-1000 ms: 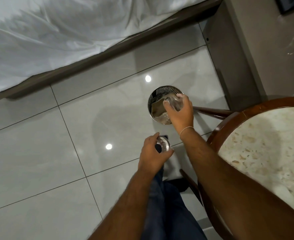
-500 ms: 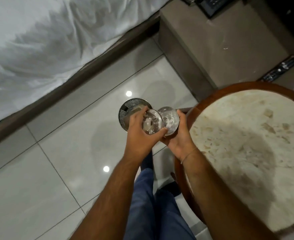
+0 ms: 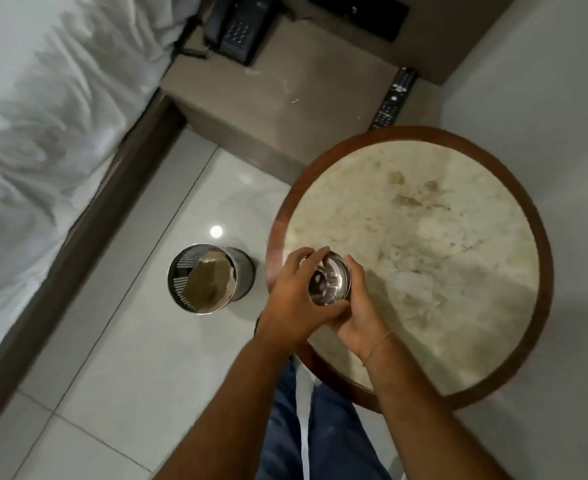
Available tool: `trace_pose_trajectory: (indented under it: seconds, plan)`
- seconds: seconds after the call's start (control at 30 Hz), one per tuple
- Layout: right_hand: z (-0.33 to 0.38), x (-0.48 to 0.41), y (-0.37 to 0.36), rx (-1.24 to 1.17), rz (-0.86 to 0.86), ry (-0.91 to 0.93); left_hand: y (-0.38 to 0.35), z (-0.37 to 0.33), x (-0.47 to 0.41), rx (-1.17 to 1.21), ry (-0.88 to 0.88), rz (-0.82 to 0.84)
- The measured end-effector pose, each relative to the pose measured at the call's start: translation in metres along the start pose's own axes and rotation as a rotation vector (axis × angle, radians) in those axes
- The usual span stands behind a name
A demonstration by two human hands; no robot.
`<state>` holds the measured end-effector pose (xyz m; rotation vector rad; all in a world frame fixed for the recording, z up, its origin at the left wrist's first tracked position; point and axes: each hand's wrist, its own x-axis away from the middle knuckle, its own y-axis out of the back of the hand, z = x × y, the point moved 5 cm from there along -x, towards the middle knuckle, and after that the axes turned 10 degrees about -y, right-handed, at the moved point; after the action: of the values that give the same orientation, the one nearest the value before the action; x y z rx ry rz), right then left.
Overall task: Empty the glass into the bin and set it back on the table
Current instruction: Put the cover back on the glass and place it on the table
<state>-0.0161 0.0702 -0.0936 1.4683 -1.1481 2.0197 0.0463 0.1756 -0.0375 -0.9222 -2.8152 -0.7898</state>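
1. Head view: bedroom floor of pale glossy tiles, white rumpled bed on the left, brown bedside unit at the top carrying a black telephone (image 3: 236,27) and a black remote control (image 3: 394,98).
2. Round marble-topped bench with a dark wooden rim (image 3: 547,271) on the right; perforated steel cylindrical bin (image 3: 209,279) on the floor just beside its left edge, brown paper inside.
3. Small clear drinking glass (image 3: 330,285) now above the bench's near left part, no longer over the bin as a second ago; seen from above, contents not discernible.
4. Left hand (image 3: 297,301) clasped around the glass's left side; right hand (image 3: 358,306) cupped against its right side, both grasping it.
5. Judged: emptying done, glass brought back; only lowering and letting go left. Contact with the bench not determinable.
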Motion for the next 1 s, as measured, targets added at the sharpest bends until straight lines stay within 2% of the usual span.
trace_pose_trajectory:
  seconds: [0.2,0.3,0.43,0.57,0.67,1.0]
  plan:
    - [0.023,0.028,0.061,-0.141,-0.067,0.081,-0.067,-0.034,-0.031,-0.123,-0.072,0.275]
    - [0.032,0.038,0.088,-0.108,-0.116,0.108,-0.093,-0.044,-0.047,-0.186,-0.11,0.323]
    - [0.04,0.049,0.135,0.035,-0.387,0.18,-0.13,-0.058,-0.073,-0.302,-0.171,0.332]
    - [0.039,0.059,0.179,-0.085,-0.635,0.301,-0.165,-0.068,-0.094,-0.443,-0.216,0.358]
    - [0.036,0.064,0.198,-0.166,-0.649,0.35,-0.185,-0.07,-0.102,-0.546,-0.251,0.382]
    - [0.044,0.072,0.22,-0.139,-0.61,0.4,-0.206,-0.074,-0.098,-0.693,-0.278,0.367]
